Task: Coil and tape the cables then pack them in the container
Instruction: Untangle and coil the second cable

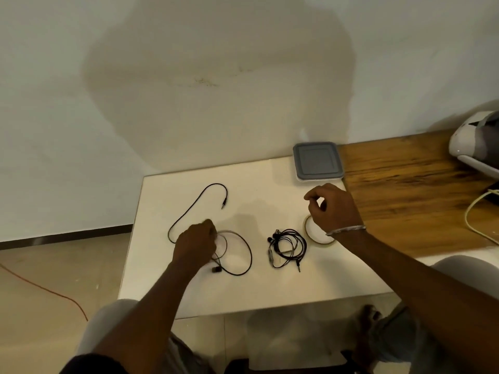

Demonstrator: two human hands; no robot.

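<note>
head view, 1 frame.
small white square table (189, 292) against a pale wall; a wooden-top table (405, 179) adjoins it on the right.
left hand (197, 240): at left-centre of the white table, fingers curled down and gripping the loose thin black cable (189, 209). 1 run of this cable arcs to the far left and ends in a metal jack plug. the rest loops to the right of the hand and comes back near it, ending in a small black piece on the near side.
right hand (333, 206): over the right side of the white table, fingers loosely curled, nothing visible in it; thin metal bracelet (345, 230) on the wrist. the 2 hands are well apart.
flat roll of clear tape (320, 238): on the table, partly hidden under the right wrist.
tangled bundle of black earphone cable (287, 245): between the hands, just left of the tape.
square container with grey lid (317, 160): far right corner, lid on.
</note>
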